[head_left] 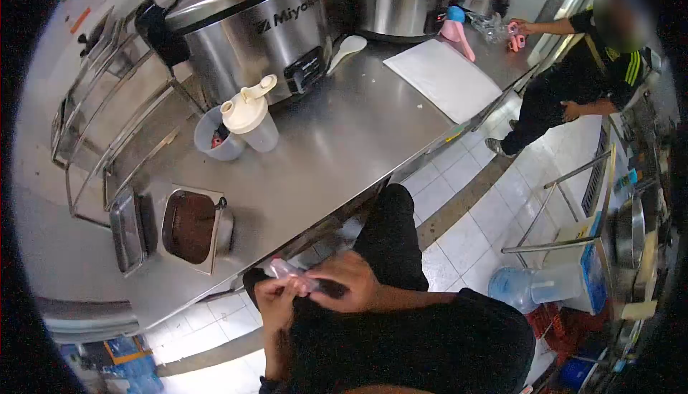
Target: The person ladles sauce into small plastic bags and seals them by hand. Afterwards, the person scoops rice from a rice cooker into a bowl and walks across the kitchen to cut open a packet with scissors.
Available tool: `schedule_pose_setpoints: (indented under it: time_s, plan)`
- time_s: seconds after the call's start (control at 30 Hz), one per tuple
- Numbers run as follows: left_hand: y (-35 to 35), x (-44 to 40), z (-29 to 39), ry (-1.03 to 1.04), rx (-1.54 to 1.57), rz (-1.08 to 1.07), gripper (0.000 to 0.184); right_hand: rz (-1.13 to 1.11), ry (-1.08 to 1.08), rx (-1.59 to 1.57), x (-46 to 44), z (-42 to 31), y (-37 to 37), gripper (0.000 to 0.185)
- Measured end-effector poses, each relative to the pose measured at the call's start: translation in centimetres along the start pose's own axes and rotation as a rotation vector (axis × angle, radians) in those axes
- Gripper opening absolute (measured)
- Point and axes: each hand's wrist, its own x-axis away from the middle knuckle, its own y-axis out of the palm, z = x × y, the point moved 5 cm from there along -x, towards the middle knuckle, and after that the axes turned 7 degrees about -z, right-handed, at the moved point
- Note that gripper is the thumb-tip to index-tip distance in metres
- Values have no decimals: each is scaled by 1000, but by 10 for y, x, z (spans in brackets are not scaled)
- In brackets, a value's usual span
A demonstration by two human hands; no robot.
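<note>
Close to my lap, my left hand (276, 295) pinches one end of a small clear plastic bag (288, 271) with a reddish tip. My right hand (355, 279) is closed around the other end, where something dark (331, 289) shows; I cannot make out what it is. On the steel counter just beyond my hands stands a deep metal pan (223, 233) with a dark brown filling (193, 226) and the end of a utensil at its rim. A shallow metal tray or lid (129, 233) lies beside it.
A shaker bottle (247, 118) and a grey cup (218, 147) stand before a large rice cooker (251, 36). Further along are a white spoon (347, 51), a white sheet (444, 79) and a pink bottle (455, 32). At right, another person (573, 86) handles clear plastic.
</note>
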Motion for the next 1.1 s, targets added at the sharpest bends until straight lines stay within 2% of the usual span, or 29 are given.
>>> schedule_pose_setpoints:
  time_s: [0.03, 0.1, 0.2, 0.3, 0.33, 0.43, 0.57, 0.6, 0.73, 0.83, 0.87, 0.97, 1.0, 1.1]
  plan:
    - [0, -4, -6, -24, -10, 14, 13, -96, 34, -135, 2, -3, 7, 47]
    - [1, -10, -14, -69, -37, 54, 14, -93, 46, -104, 6, -2, 9, 46]
    - [15, -29, -5, -35, -246, -134, 15, -33, -21, -34, 6, 5, 0, 45]
    - [37, -39, 11, -79, 118, -24, 18, -17, 14, 179, 1, 7, -9, 46]
    - [40, -41, 15, -53, 45, -67, 20, 24, -45, 153, 2, 12, -10, 46]
    - [37, -48, 23, -22, -141, -130, 20, -53, 4, 212, -8, 5, -14, 46]
    - [40, -56, 26, -21, 28, -165, 20, -56, 102, 41, -18, 12, -13, 29]
    - [41, -57, 30, -64, 8, -144, 19, -75, 26, 76, -27, 9, -14, 31]
    - [42, -63, 26, -32, 109, -96, 11, -39, 169, 38, -37, 7, -17, 34]
    - [45, -69, 39, 106, -55, -100, 13, -111, 403, -163, -36, 29, -20, 29]
    - [45, -69, 39, 105, -124, -103, 14, -156, 396, -119, -35, 39, -21, 26]
    - [49, -74, 35, 86, -45, -132, 16, -142, 450, -218, -35, 54, -26, 22]
    - [50, -76, 40, 107, -107, -148, 16, -122, 489, -266, -39, 51, -26, 22]
    - [52, -82, 47, 144, -259, -160, 15, -87, 408, -145, -44, 54, -25, 19]
